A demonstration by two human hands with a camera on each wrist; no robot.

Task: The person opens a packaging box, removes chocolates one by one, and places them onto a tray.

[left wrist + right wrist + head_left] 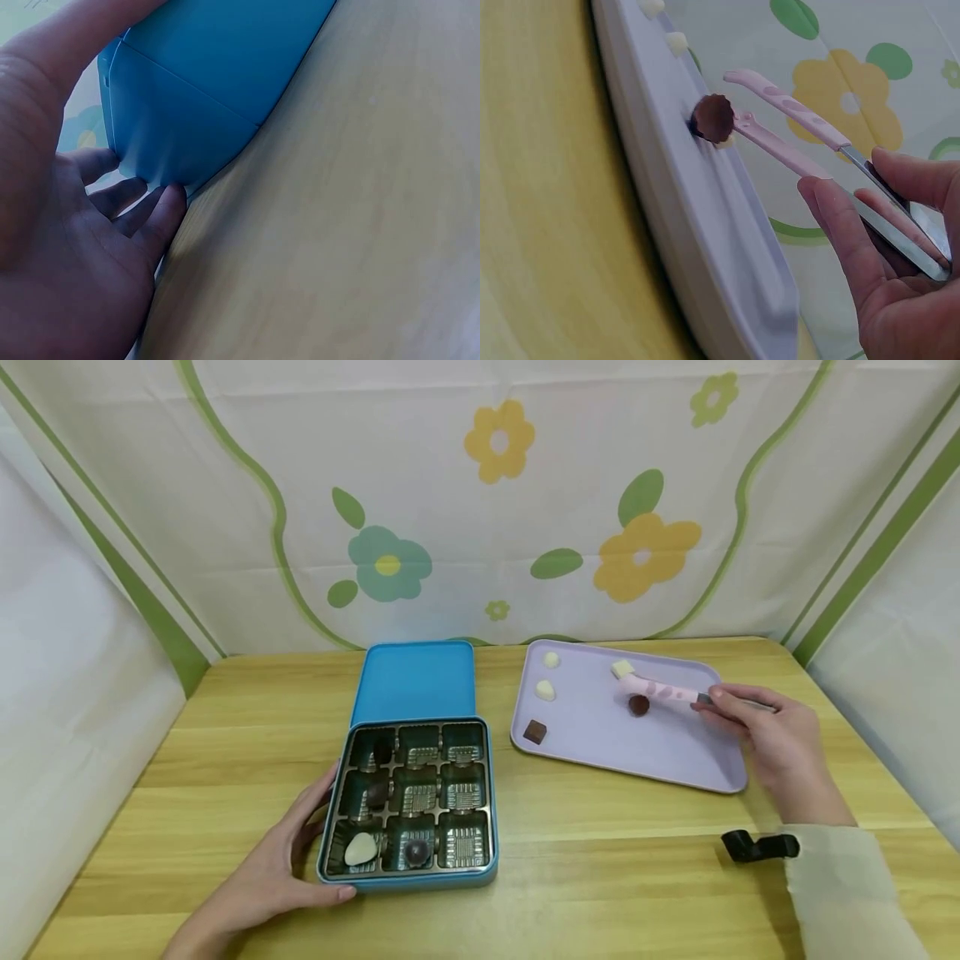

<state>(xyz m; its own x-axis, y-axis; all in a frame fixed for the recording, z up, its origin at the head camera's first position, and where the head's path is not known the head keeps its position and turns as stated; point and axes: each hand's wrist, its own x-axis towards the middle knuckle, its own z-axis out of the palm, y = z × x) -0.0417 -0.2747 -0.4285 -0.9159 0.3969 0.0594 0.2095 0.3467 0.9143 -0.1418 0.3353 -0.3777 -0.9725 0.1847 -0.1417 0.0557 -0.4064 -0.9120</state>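
Note:
My right hand (780,735) grips pink-tipped metal tongs (667,691) over the lilac tray (585,743). In the right wrist view the arms of the tongs (787,150) stand apart, one tip overlapping a fluted brown chocolate (713,118). From the head view, their tips end beside a square white chocolate (622,669), just above that brown chocolate (639,705). My left hand (277,860) holds the near left corner of a blue tin (420,882), thumb at the front wall and fingers against the left side (169,127). Inside are a white chocolate (361,849) and several dark ones.
Two white chocolates (545,690) and a square brown one (535,732) lie along the tray's left side. The blue lid (416,681) lies behind the tin. A flowered cloth (450,510) hangs behind the wooden table (600,877). A black strap (759,846) sticks out by the right sleeve.

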